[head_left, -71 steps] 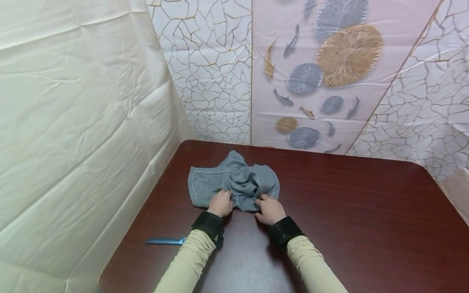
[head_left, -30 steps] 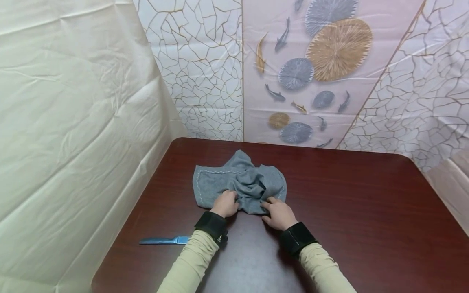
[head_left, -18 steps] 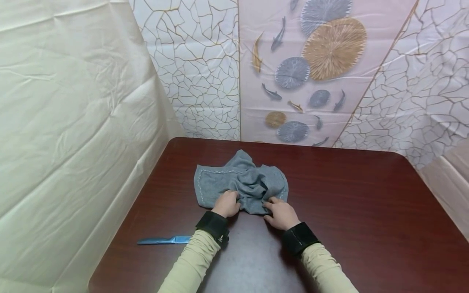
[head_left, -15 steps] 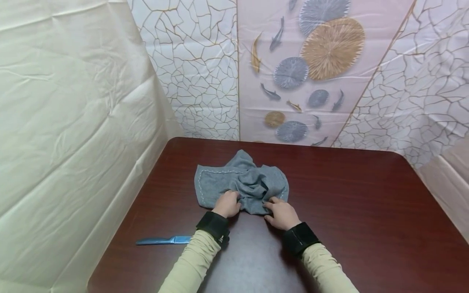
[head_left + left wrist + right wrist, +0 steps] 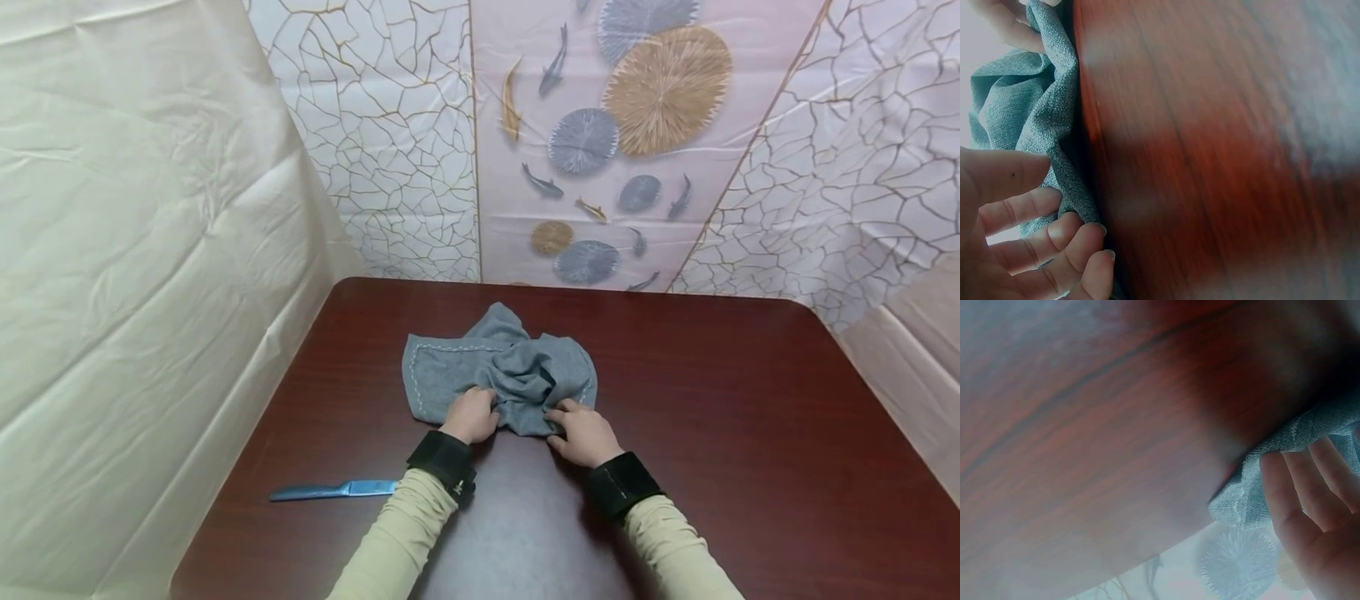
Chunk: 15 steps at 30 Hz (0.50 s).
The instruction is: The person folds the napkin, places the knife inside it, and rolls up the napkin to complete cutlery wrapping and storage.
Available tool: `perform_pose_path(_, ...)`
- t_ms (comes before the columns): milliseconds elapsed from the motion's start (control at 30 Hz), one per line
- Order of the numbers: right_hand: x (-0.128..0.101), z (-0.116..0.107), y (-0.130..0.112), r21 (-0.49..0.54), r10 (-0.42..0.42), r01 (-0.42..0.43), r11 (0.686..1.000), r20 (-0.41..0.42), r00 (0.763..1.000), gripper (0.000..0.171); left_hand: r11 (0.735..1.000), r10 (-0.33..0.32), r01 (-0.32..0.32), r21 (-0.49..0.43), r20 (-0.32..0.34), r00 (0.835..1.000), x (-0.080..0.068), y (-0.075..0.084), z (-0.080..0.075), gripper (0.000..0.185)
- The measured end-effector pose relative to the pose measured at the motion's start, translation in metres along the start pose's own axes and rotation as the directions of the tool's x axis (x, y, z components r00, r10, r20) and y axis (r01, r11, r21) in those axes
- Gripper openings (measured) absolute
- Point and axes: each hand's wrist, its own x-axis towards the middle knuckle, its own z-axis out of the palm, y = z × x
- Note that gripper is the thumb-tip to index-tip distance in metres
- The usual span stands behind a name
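A crumpled grey cloth (image 5: 453, 375) with white stitching along its border lies on the table, its folds bunched in the middle. My left hand (image 5: 472, 415) grips its near edge, left of centre; in the left wrist view, that hand's fingers (image 5: 1063, 237) curl against the cloth fold (image 5: 1054, 106). At the near right edge, my right hand (image 5: 585, 433) pinches the fabric. The right wrist view has the fingers (image 5: 1300, 481) of that hand lying against the stitched cloth (image 5: 1244, 494). What lies under the folds is hidden.
A blue metallic table knife (image 5: 333, 490) lies to the left, partly behind the left sleeve (image 5: 397, 533). The dark red-brown table (image 5: 712, 400) extends to the right. Pale sheeting (image 5: 150, 292) hangs along the left side, and patterned sheeting (image 5: 585, 167) closes off the back.
The head view has swung slightly to the right, so the backdrop sits further left. More of the knife shows beside the left sleeve. Hands and cloth keep nearly the same position relative to each other.
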Motion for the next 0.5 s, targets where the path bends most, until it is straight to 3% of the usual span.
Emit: perform_pose_path(500,-0.007,-0.001,0.009,-0.005,-0.014,0.013,1.000,-0.044,0.999,0.030,1.000,-0.005,0.004,0.004,0.030,1.000,0.002,0.012,0.002,0.024)
